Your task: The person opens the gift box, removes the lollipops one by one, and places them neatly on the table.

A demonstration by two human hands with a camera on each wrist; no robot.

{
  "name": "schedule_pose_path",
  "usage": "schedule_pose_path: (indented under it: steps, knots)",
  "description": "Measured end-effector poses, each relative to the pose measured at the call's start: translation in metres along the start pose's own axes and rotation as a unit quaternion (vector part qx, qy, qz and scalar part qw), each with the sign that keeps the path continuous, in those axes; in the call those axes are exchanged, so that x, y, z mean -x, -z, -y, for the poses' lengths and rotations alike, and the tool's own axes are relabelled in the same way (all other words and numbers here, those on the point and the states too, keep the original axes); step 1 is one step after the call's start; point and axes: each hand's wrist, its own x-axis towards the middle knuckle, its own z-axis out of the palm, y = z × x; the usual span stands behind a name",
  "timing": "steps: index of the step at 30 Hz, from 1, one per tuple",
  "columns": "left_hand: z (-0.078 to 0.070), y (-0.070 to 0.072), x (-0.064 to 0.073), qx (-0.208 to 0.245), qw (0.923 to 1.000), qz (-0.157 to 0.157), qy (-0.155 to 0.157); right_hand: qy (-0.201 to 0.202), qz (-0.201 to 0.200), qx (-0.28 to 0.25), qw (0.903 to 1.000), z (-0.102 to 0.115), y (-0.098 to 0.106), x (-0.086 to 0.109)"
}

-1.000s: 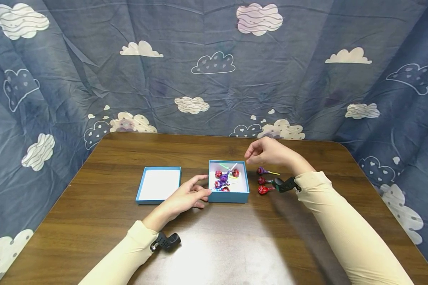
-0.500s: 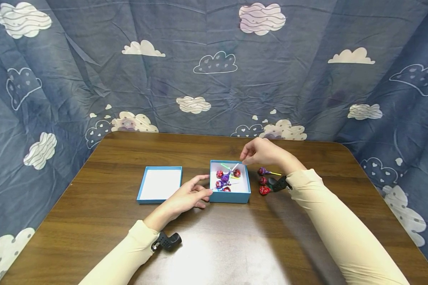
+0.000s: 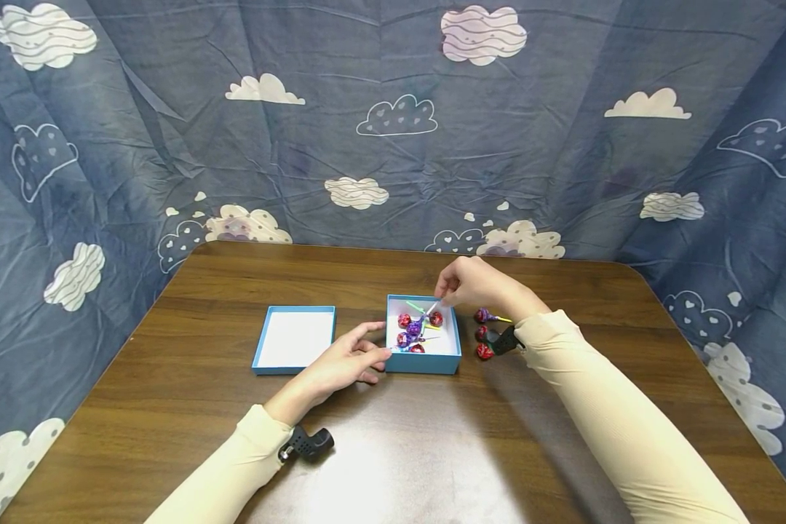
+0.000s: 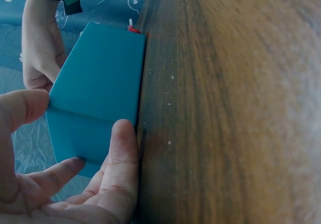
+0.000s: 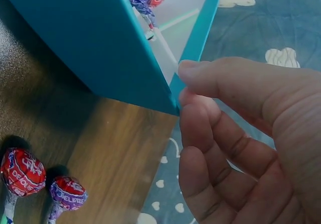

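Note:
An open blue box [image 3: 426,363] with a white inside holds several lollipops [image 3: 414,329] in red and purple wrappers. My left hand [image 3: 343,362] rests its fingertips against the box's left side and near front corner, fingers spread, as the left wrist view also shows. At the back right corner, my right hand [image 3: 469,282] reaches over the rim. In the right wrist view its thumb and index finger pinch the end of a white lollipop stick [image 5: 167,53] in the box; the other fingers are curled. The fingertips partly hide the stick's end.
Left of the box lies the matching blue lid [image 3: 295,340], white inside up. To the right, a purple lollipop [image 3: 485,315] and red ones [image 3: 485,351] lie on the wooden table [image 3: 393,451], partly hidden by the right wrist camera [image 3: 506,340]. A cloud-patterned curtain [image 3: 288,153] hangs behind.
My right hand has moved left and slightly down, from beside the box to over its back right corner, reaching the white stick. The left hand stays against the box.

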Motion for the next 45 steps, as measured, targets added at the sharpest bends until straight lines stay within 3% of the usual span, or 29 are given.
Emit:
schedule_pose_path:
  steps: [12, 26, 35, 45]
  knots:
    - [-0.001, -0.001, 0.001, -0.002, 1.0000, 0.002, 0.000, 0.007, 0.005, 0.036, 0.9993, 0.003, -0.009, -0.002]
    - [-0.001, 0.000, 0.001, -0.004, 1.0000, 0.002, 0.000, -0.022, 0.009, 0.141, 0.9897, 0.015, -0.016, 0.001]
    - [-0.001, 0.000, 0.002, -0.006, 1.0000, 0.000, 0.002, -0.006, 0.002, 0.169, 0.9856, 0.017, -0.019, 0.005]
    - [0.000, 0.000, 0.002, -0.004, 1.0000, 0.002, 0.000, -0.006, 0.005, 0.164, 0.9863, 0.017, -0.019, 0.006]
